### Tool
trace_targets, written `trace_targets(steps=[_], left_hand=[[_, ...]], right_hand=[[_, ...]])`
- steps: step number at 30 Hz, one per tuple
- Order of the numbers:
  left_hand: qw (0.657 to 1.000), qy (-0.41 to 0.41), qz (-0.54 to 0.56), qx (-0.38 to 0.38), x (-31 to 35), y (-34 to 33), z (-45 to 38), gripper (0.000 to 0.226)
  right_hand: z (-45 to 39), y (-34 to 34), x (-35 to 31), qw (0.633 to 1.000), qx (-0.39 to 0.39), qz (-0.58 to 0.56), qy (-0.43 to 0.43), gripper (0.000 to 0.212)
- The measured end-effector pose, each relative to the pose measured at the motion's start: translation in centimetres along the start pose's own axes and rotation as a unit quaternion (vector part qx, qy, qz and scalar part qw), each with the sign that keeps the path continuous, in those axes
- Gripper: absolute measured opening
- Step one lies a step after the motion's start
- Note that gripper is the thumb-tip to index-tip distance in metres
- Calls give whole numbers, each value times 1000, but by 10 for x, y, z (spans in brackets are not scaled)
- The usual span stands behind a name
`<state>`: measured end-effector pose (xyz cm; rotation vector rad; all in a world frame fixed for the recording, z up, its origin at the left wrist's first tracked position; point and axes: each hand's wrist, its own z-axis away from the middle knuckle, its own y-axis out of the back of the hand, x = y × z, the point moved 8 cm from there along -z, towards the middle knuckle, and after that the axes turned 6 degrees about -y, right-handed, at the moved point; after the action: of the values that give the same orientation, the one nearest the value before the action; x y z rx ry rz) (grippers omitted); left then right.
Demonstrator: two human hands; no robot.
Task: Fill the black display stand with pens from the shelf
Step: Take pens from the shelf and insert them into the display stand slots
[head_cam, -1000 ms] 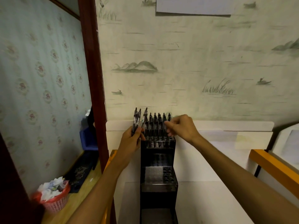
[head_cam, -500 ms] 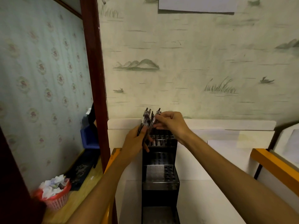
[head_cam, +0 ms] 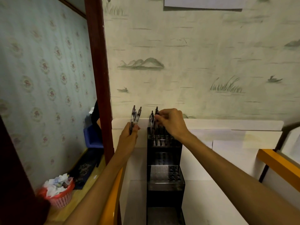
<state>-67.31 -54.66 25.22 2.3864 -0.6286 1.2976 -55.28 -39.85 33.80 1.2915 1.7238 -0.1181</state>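
The black display stand point(head_cam: 164, 159) stands upright against the white backboard point(head_cam: 227, 125), stepped in tiers, and the work is partly done. Its top tier point(head_cam: 164, 138) already holds a row of pens standing tip-down in their holes, though the right hand covers part of that row, so how many holes there remain free cannot be told. The right hand point(head_cam: 172, 123) has its grip pinched around a pen point(head_cam: 156, 118) at the left end of the top tier, with another pen point(head_cam: 152, 120) just beside it; the pinched pen stands nearly upright above the holes, and it seems to be in the act of being seated, though whether its tip is already in a hole is hidden. The left hand point(head_cam: 129, 137) is held just to the left of the stand, its grip curled around two spare pens point(head_cam: 135, 118) that stick up past the fingers, so at least those two are waiting their turn. Lower down, the middle tier point(head_cam: 165, 173) shows a block of open round holes on its right side with nothing in them, and the bottom tier point(head_cam: 164, 213) also looks bare as far as the dim light allows. My judgement is that the upper row is close to full, while the middle and bottom tiers are all still to be filled, so well over half of the job remains. The shelf that supplies the pens is not in view.
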Motion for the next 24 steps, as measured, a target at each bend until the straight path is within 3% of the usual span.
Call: trace_targets(steps=[6,13,18,24], left_hand=[[1000,0,-28,-12,-3,0,-1,27],[999,26,18,24,-3,5,-1,24],[996,40,78,30,3,6,0,24],[997,22,71,10,8,-4,4,25]], right_hand=[[-2,-7,-8,998,8,55,22,19],[8,-31,5,988,-70,135,19,31],[11,-33,17,991,-66,119,-1,35],[14,-29,19,990,-79,117,-13,32]])
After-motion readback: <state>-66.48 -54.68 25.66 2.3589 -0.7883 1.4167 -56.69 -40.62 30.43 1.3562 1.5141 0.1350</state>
